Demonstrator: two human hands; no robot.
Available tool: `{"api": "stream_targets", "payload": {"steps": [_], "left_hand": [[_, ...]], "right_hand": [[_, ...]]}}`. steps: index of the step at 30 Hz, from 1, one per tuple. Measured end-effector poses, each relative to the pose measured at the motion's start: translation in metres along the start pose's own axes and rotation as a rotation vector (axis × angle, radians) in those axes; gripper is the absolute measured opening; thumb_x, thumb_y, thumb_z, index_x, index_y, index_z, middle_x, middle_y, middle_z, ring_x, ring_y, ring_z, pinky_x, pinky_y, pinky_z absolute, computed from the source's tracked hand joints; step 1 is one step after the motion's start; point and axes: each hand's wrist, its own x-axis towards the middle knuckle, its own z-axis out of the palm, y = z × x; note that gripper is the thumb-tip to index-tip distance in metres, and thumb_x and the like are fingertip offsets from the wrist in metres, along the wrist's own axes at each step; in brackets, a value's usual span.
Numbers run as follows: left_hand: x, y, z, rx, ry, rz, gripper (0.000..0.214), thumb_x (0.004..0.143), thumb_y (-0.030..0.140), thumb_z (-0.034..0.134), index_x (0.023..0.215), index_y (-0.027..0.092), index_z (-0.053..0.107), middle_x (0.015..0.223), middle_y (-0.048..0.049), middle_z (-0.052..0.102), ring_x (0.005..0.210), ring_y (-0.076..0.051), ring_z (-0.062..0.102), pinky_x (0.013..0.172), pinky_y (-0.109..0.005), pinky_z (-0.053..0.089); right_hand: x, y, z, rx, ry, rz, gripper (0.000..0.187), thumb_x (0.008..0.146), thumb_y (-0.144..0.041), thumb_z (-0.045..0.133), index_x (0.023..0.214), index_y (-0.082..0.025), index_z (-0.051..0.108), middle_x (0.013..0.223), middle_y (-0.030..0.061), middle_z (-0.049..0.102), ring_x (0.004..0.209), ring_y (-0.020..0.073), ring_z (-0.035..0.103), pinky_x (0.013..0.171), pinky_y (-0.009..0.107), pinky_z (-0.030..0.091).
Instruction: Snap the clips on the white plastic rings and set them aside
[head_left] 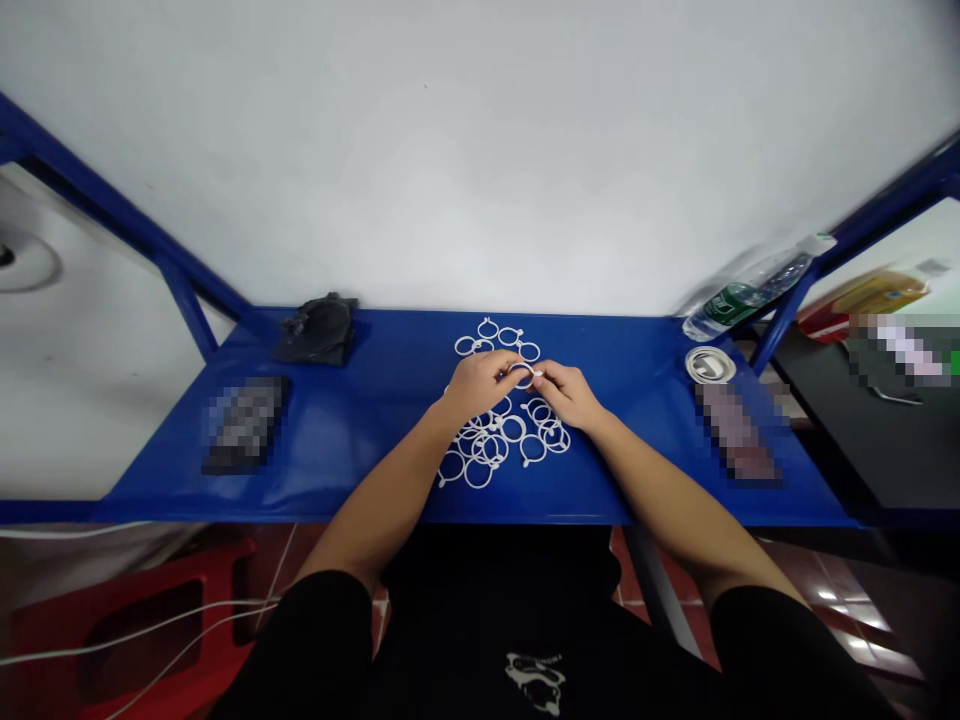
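Blue tabletop (390,420): midway between its side edges, left hand (478,385) and right hand (568,393) pinch the same white ring (523,387); a loosening grip could drop it among overlapping rings (491,450) towards the front edge.

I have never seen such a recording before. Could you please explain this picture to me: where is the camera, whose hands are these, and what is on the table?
There is no machine here. The camera sits on a person's head, looking forward and down, so you see that person's own left hand and right hand. Between them they hold one white ring. More rings lie around the hands on the blue table. Farther left is a crumpled dark bag; at the right are a bottle and a white roll. Pixelated items cannot be identified.
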Motion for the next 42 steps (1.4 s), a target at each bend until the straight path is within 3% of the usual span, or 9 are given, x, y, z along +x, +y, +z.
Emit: {"api": "stream_targets", "payload": {"steps": [7, 15, 20, 23, 28, 31, 36, 39, 42], "left_hand": [[-0.001, 0.0, -0.001, 0.035, -0.034, 0.091, 0.028, 0.103, 0.04, 0.061, 0.082, 0.022, 0.068, 0.074, -0.0013, 0.07, 0.068, -0.014, 0.06, 0.069, -0.031, 0.047], [-0.002, -0.004, 0.006, 0.047, -0.011, 0.244, 0.033, 0.103, 0.044, 0.062, 0.079, 0.021, 0.065, 0.071, 0.0, 0.068, 0.066, -0.013, 0.06, 0.068, -0.03, 0.045], [-0.003, -0.001, 0.009, 0.049, -0.025, 0.285, 0.029, 0.104, 0.041, 0.061, 0.083, 0.021, 0.066, 0.079, -0.0025, 0.07, 0.072, -0.014, 0.062, 0.068, -0.03, 0.046], [-0.003, 0.001, 0.007, 0.022, -0.017, 0.262, 0.028, 0.104, 0.04, 0.062, 0.084, 0.021, 0.066, 0.085, -0.0037, 0.071, 0.076, -0.015, 0.063, 0.07, -0.03, 0.048], [0.001, -0.011, -0.003, 0.047, 0.141, 0.112, 0.021, 0.101, 0.036, 0.067, 0.087, 0.021, 0.07, 0.089, -0.0042, 0.07, 0.078, -0.015, 0.063, 0.073, -0.03, 0.05], [0.004, -0.024, -0.009, 0.107, 0.244, -0.066, 0.013, 0.097, 0.035, 0.073, 0.098, 0.022, 0.076, 0.104, -0.0063, 0.072, 0.086, -0.017, 0.066, 0.08, -0.032, 0.053], [0.006, -0.033, -0.012, 0.172, 0.086, -0.254, 0.038, 0.09, 0.04, 0.08, 0.123, 0.023, 0.075, 0.134, -0.0094, 0.069, 0.111, -0.026, 0.069, 0.095, -0.039, 0.054], [0.005, -0.028, -0.01, 0.13, -0.058, -0.228, 0.032, 0.096, 0.038, 0.073, 0.125, 0.023, 0.075, 0.124, -0.0076, 0.074, 0.111, -0.025, 0.069, 0.097, -0.04, 0.054], [0.003, -0.02, -0.006, 0.094, -0.212, -0.145, 0.028, 0.098, 0.038, 0.07, 0.122, 0.025, 0.075, 0.114, -0.0055, 0.077, 0.105, -0.024, 0.07, 0.092, -0.039, 0.055]], "right_hand": [[0.0, -0.002, -0.002, 0.025, -0.015, -0.067, 0.025, 0.106, -0.035, 0.048, 0.098, -0.021, 0.067, 0.085, 0.0025, 0.075, 0.07, 0.0163, 0.065, 0.072, 0.029, 0.048], [0.001, 0.001, -0.002, 0.002, 0.005, -0.088, 0.021, 0.088, -0.018, 0.046, 0.082, -0.02, 0.066, 0.071, 0.0003, 0.068, 0.066, 0.0163, 0.063, 0.066, 0.027, 0.046], [0.002, 0.002, -0.001, 0.047, -0.003, -0.06, 0.024, 0.084, -0.015, 0.044, 0.08, -0.021, 0.067, 0.066, -0.0005, 0.066, 0.062, 0.016, 0.061, 0.063, 0.027, 0.047], [0.001, 0.002, 0.0, 0.058, 0.015, -0.07, 0.026, 0.087, -0.014, 0.045, 0.084, -0.021, 0.069, 0.067, -0.0008, 0.067, 0.06, 0.0152, 0.061, 0.063, 0.027, 0.049], [0.002, 0.009, -0.001, -0.057, 0.154, -0.031, 0.041, 0.092, -0.019, 0.056, 0.132, -0.025, 0.067, 0.11, 0.0049, 0.078, 0.063, 0.0143, 0.063, 0.067, 0.03, 0.054], [0.004, 0.017, -0.006, -0.163, 0.129, -0.021, 0.035, 0.093, -0.022, 0.061, 0.126, -0.024, 0.071, 0.113, 0.007, 0.077, 0.065, 0.015, 0.063, 0.068, 0.032, 0.054], [0.005, 0.017, -0.012, -0.288, -0.073, -0.011, 0.02, 0.093, -0.025, 0.067, 0.112, -0.022, 0.075, 0.104, 0.006, 0.076, 0.077, 0.0179, 0.067, 0.073, 0.032, 0.053], [0.003, 0.013, -0.012, -0.34, -0.218, -0.03, 0.015, 0.093, -0.026, 0.07, 0.106, -0.022, 0.076, 0.104, 0.0055, 0.075, 0.09, 0.0201, 0.069, 0.079, 0.032, 0.052], [0.002, 0.012, -0.01, -0.374, -0.276, -0.025, 0.012, 0.094, -0.019, 0.065, 0.098, -0.022, 0.076, 0.103, 0.0052, 0.072, 0.091, 0.0188, 0.068, 0.08, 0.03, 0.05]]}}
